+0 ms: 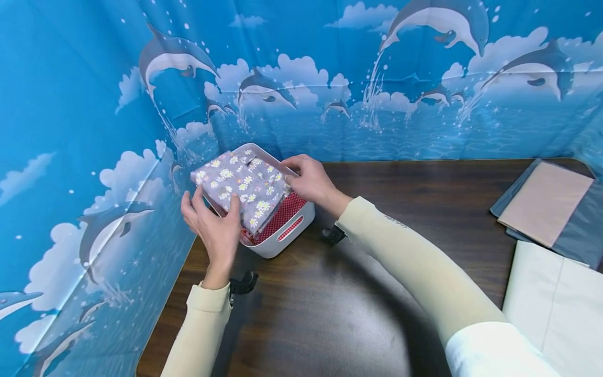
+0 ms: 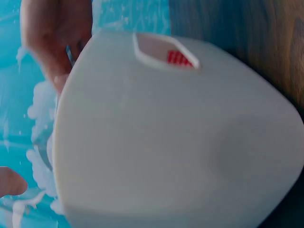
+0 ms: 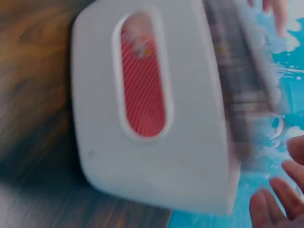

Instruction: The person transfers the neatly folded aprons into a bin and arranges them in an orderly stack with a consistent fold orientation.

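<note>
I'm noting cloth (image 1: pixel 245 186) atop bin (image 1: pixel 277 246) between left hand (image 1: pixel 215 225), wide, and right hand (image 1: pixel 312 180), grip unclear; packing is apparently needing tucking next.

The folded lilac-grey cloth (image 1: pixel 249 188) with white daisies lay slanted over the mouth of a white slotted bin (image 1: pixel 270 248) on the desk (image 1: pixel 292 314).

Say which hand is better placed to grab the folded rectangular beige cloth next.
Probably the right hand: it is nearer the cloth, its cream-sleeved arm on that side. The left hand is farther, by the lilac daisy-print fabric.
</note>
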`<action>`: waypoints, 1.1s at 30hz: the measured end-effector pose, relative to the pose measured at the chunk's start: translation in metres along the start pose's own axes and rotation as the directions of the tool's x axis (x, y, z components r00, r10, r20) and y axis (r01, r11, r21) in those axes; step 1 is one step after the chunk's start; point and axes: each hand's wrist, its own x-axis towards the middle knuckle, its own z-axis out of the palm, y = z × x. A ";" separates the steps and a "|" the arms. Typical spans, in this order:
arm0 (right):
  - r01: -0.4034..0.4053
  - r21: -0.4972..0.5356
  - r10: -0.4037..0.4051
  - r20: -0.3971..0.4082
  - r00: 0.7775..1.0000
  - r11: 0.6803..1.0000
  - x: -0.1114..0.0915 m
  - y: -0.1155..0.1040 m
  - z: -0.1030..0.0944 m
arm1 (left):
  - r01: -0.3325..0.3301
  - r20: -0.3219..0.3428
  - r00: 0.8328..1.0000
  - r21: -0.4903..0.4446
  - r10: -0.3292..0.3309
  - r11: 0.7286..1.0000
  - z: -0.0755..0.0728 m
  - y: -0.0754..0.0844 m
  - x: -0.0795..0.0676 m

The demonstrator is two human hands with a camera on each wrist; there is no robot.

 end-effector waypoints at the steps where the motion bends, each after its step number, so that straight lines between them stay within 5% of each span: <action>1: 0.018 -0.043 -0.019 -0.013 1.000 0.999 0.000 0.003 -0.001 | -0.005 -0.008 1.000 0.049 0.006 0.999 -0.002 -0.001 0.001; 5: 0.009 -0.119 -0.016 -0.059 0.998 0.993 0.001 0.014 -0.007 | 0.008 0.006 1.000 0.078 -0.009 0.997 -0.004 -0.005 0.002; 15: -0.020 -0.111 0.010 -0.090 0.996 0.994 -0.002 0.027 -0.016 | -0.021 0.061 0.998 0.045 0.018 0.999 0.004 -0.004 -0.005; 21: -0.017 -0.130 0.004 -0.096 0.995 0.991 -0.006 0.035 -0.026 | -0.104 0.113 0.989 0.038 0.099 0.994 0.012 0.002 -0.009; 28: -0.055 -0.167 0.036 -0.117 0.993 0.984 -0.014 0.052 -0.046 | -0.234 0.199 0.954 0.017 0.226 0.972 0.025 0.012 -0.015; 33: -0.095 -0.177 0.073 -0.130 0.989 0.980 -0.024 0.065 -0.064 | -0.347 0.272 0.901 -0.012 0.337 0.938 0.033 0.020 -0.021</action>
